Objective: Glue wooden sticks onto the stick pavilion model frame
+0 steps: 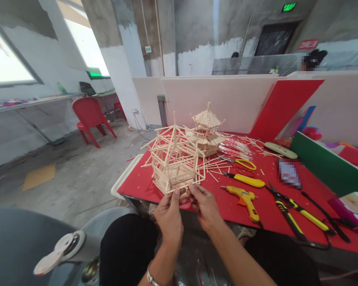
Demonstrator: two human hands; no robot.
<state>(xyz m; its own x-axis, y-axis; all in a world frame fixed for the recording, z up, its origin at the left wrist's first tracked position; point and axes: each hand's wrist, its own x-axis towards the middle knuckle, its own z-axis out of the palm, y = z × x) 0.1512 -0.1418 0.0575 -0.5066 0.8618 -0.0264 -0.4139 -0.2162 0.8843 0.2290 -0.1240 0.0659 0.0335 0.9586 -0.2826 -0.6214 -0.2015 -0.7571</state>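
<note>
A pavilion model built of thin wooden sticks point(174, 159) is held up over the near edge of the red table point(143, 180). My left hand point(169, 216) grips its base from below, fingers closed on the bottom frame. My right hand point(205, 206) pinches the base's right corner. A second, more complete stick pavilion point(207, 131) stands on the table just behind it. Loose sticks point(214, 169) lie scattered to the right of the held model.
On the table to the right lie a yellow glue gun point(247, 198), a yellow utility knife point(246, 180), yellow-handled scissors point(244, 163) and yellow-handled pliers point(289, 208). A green board point(328, 167) stands at right. A red chair point(91, 117) sits far left. White partitions point(226, 101) back the table.
</note>
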